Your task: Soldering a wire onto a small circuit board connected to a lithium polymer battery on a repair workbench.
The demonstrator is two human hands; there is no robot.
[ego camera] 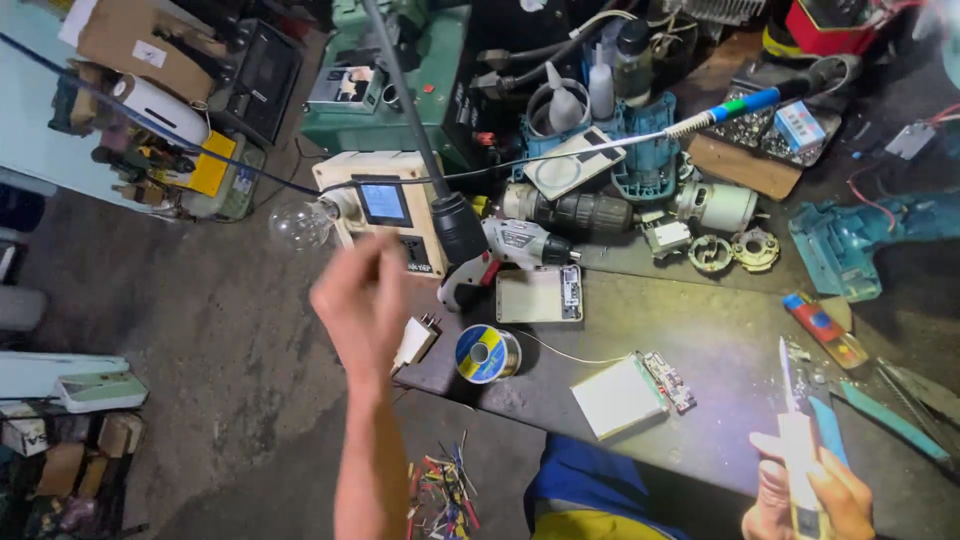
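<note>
Left hand [362, 300] raised, blurred, fingers bunched near the white plug [416, 340]; can't tell if its grip holds anything. Right hand [810, 495], near right, clenched on a utility knife [800, 440], blade up. White battery pack [632, 392] with circuit strip lies on the tabletop [720, 340], untouched. Solder spool [487, 353]: round, blue-yellow label, left of it.

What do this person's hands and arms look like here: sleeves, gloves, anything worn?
Both hands are bare, with no gloves. The left hand is motion-blurred, its forearm uncovered to the frame's bottom edge, no sleeve, watch or band showing. The right hand shows only fingers and knuckles; no rings visible, and its wrist is out of frame.
</note>
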